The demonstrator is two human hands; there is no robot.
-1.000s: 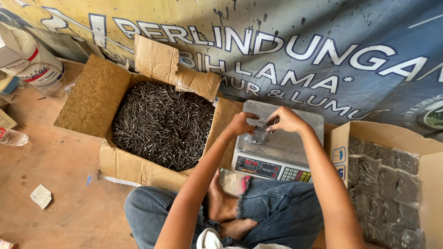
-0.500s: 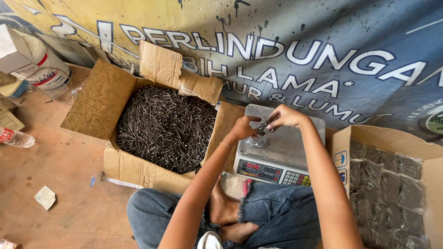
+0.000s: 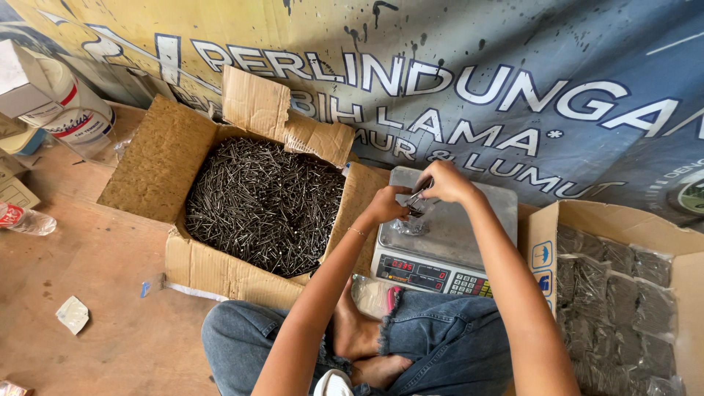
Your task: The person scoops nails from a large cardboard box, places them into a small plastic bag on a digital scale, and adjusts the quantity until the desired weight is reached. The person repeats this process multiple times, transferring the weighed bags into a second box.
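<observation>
Both hands meet above the steel pan of a digital scale (image 3: 447, 235). The left hand (image 3: 383, 205) is closed in a pinch on the mouth of a small clear plastic bag of nails (image 3: 409, 220), whose bottom rests on the pan; the right hand (image 3: 444, 182) is closed too, its fingertips gripping the top of the same bag along with a few nails. The bag sits at the pan's 10 o'clock corner, near the left rim.

At 9 o'clock from the scale, just beside it, stands an open cardboard box of loose nails (image 3: 264, 205), its raised flaps standing between the scale and the floor to the left. At 3 o'clock an open carton of filled nail bags (image 3: 616, 293) lies just beside the scale. At 12 o'clock a printed banner (image 3: 455, 81) closes off the back. At 6 o'clock the person's folded legs in jeans (image 3: 433, 345) touch the scale's front edge, with another plastic bag (image 3: 370, 295) lying at the knee.

Open room is on the wooden floor (image 3: 95, 264) at 8 o'clock, where a scrap of paper (image 3: 72, 314) lies; a white bucket (image 3: 70, 110) and a plastic bottle (image 3: 26, 220) stand well apart at the far left.

Compared with half a second ago, the hands hold the same spot over the pan and the bag has not moved away.
</observation>
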